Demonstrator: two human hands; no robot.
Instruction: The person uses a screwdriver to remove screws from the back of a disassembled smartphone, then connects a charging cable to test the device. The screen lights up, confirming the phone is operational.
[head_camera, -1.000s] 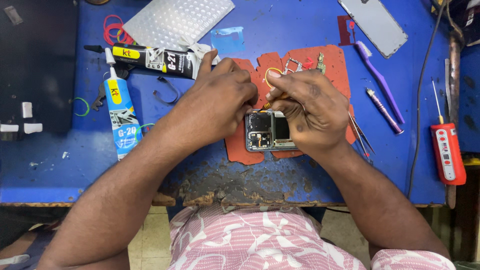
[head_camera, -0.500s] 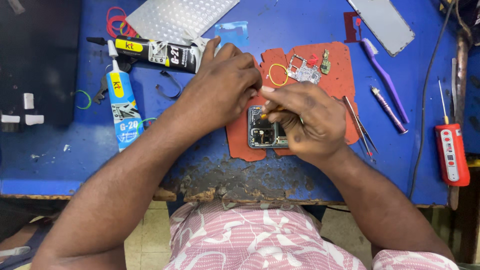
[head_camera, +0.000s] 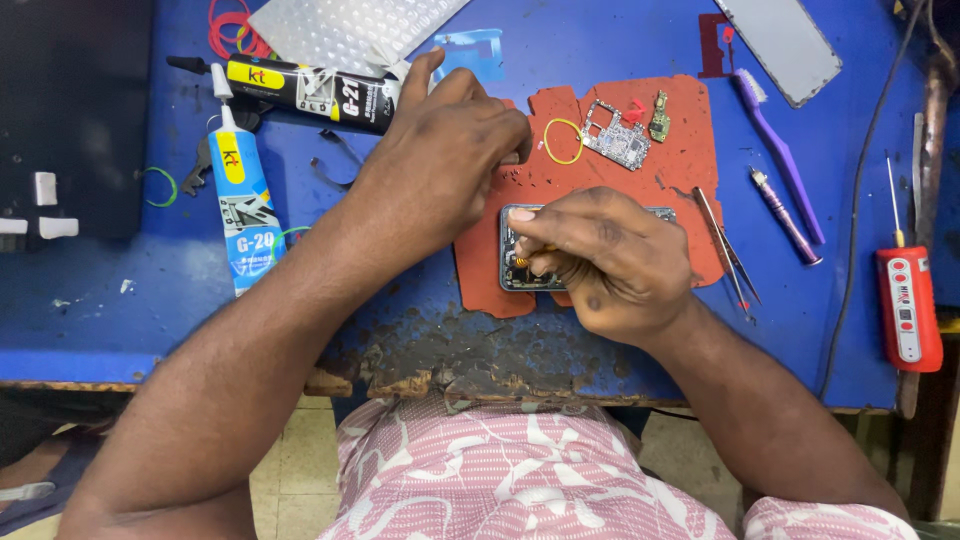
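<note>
Both hands have shifted since half a second ago: the right hand (head_camera: 610, 265) now lies across the opened phone (head_camera: 522, 268) and covers most of it, while the left hand (head_camera: 440, 160) has slid off toward the worktop's far side. Phone lies flat on the red mat (head_camera: 600, 180), near the worktop's front edge, about midway along it; only its left end and a strip of its far edge show. Right hand is curled palm-down, fingers pinched shut on a thin tool with an orange tip (head_camera: 535, 256), the tip set against the phone's left end; forearm runs in from the front right. Left hand rests knuckles-up on the mat's far-left corner, fingers bent and tucked, thumb pointing to the far edge; whether it grips anything I cannot tell. Its forearm crosses the front edge from the left. On the mat beyond the hands: a yellow rubber band (head_camera: 562, 140), a bare metal frame piece (head_camera: 615, 135), a small green board (head_camera: 659, 117). Tweezers (head_camera: 722, 240) lie at the mat's right edge. Further right, a purple toothbrush (head_camera: 780, 145), a slim pen-like tool (head_camera: 785, 215), a red-handled screwdriver (head_camera: 905, 300) near the right edge. Left of the mat, a blue-and-white glue tube (head_camera: 243, 215) and a black glue tube (head_camera: 310, 90).
</note>
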